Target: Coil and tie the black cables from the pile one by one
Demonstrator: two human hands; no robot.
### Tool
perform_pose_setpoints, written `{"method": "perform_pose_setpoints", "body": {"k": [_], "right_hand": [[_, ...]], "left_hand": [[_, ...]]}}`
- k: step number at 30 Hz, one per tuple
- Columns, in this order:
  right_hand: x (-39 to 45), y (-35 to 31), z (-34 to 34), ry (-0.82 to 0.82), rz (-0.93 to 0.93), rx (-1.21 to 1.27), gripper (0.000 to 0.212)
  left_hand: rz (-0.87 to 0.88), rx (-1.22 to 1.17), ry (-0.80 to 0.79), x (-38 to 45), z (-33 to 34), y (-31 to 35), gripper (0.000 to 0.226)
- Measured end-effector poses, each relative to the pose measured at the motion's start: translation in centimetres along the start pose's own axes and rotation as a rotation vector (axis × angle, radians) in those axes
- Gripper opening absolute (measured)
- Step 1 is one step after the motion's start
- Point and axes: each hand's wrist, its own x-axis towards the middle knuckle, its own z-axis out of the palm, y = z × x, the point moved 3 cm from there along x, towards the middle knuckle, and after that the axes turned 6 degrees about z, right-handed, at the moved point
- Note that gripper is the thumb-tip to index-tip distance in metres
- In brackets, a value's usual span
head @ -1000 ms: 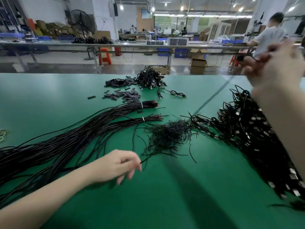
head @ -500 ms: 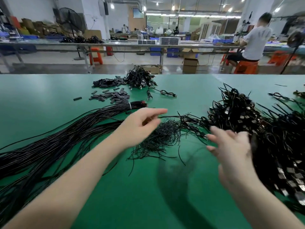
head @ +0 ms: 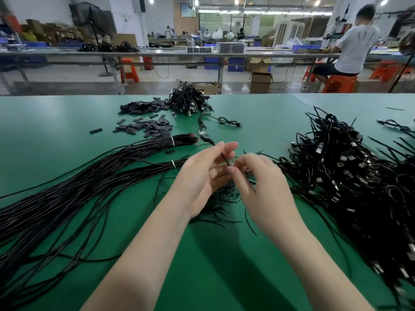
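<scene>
A thin black twist tie (head: 225, 159) is sitting pinched between the left hand (head: 203, 176) and the right hand (head: 258, 180) (fingertips blurred) — both hovering over the heap of short black ties (head: 221, 198). Left of that heap, long straight black cables (head: 89, 187) are lying bundled; right of it, the tangled pile of coiled black USB cables (head: 350, 176) is resting on the green table (head: 56, 126).

Two bare forearms reach in from the lower edge, with no sleeve showing on either up to the frame edge. The left hand (head: 203, 176) and the right hand (head: 261, 184) wear no gloves, rings, watch or wristband. The fingernails that show are short and unpainted.
</scene>
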Motion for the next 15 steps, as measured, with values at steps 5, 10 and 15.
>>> {"method": "perform_pose_setpoints", "body": {"k": [5, 10, 15], "right_hand": [[0.1, 0.5, 0.6, -0.296, 0.075, 0.294, 0.012], [-1.2, 2.4, 2.4, -0.882, 0.248, 0.458, 0.026], [-0.5, 5.5, 0.6, -0.782, 0.376, 0.172, 0.054]], "left_hand": [[-0.096, 0.012, -0.011, 0.1, -0.5, 0.5, 0.046], [-0.153, -0.154, -0.033, -0.2, -1.1, 2.2, 0.040], [-0.254, 0.012, -0.516, -2.2, -1.3, 3.9, 0.043]]}}
